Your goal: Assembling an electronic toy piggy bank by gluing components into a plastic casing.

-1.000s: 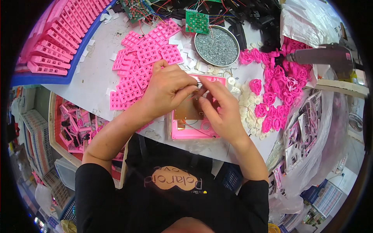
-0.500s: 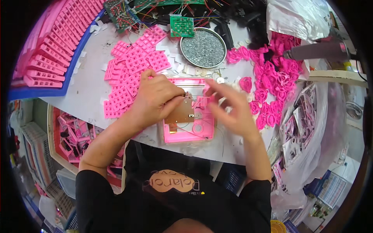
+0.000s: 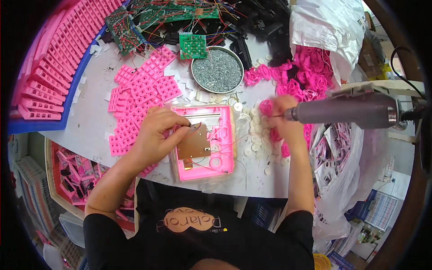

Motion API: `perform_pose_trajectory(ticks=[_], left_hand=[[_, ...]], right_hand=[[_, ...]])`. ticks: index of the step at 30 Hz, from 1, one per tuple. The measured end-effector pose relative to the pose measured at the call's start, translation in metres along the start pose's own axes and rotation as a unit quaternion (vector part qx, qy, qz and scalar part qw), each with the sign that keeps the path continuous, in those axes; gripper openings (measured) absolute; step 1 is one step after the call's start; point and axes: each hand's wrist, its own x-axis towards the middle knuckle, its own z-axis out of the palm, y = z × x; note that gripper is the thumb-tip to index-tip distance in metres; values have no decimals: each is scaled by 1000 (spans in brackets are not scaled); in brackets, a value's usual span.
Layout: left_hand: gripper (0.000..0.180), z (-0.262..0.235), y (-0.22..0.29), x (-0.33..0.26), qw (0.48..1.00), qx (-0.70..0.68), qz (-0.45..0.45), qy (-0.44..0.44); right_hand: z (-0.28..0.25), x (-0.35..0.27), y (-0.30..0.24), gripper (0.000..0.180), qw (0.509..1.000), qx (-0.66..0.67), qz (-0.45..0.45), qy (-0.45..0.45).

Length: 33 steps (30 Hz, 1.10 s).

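A pink plastic casing lies open-side up on the table in front of me, with a brown circuit board inside it. Thin wires run over the board and casing. My left hand is at the casing's upper left, thumb and forefinger pinched on a small dark piece with wires at the board's top edge. To the right of the casing, my right hand is closed about the front end of a grey electric screwdriver. Its fingers are blurred, and the screwdriver's tip is partly hidden among them.
A round tray of screws stands beyond the casing, beside a green circuit board. Pink keypads heap up on the left; pink rings and white discs lie right. A blue bin holds pink casings.
My right hand has left the casing for the right, and the screwdriver has come nearer with it. My left hand still pinches at the board's top edge. The whole view has shifted slightly.
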Motion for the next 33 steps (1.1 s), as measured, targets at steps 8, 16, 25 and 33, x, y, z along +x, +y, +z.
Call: perform_pose_trajectory(ticks=[8, 16, 25, 33], left_hand=[[12, -8, -15, 6, 986, 6, 80, -143], [18, 2, -15, -10, 992, 57, 103, -37], [14, 2, -12, -11, 995, 56, 83, -12], [7, 4, -15, -10, 999, 7, 50, 9]], right_hand=[[51, 140, 80, 38, 920, -293, 236, -115], [-6, 40, 102, 32, 987, 15, 127, 102], [-71, -74, -70, 32, 865, 429, 255, 50], [-38, 26, -99, 30, 789, 545, 137, -249]])
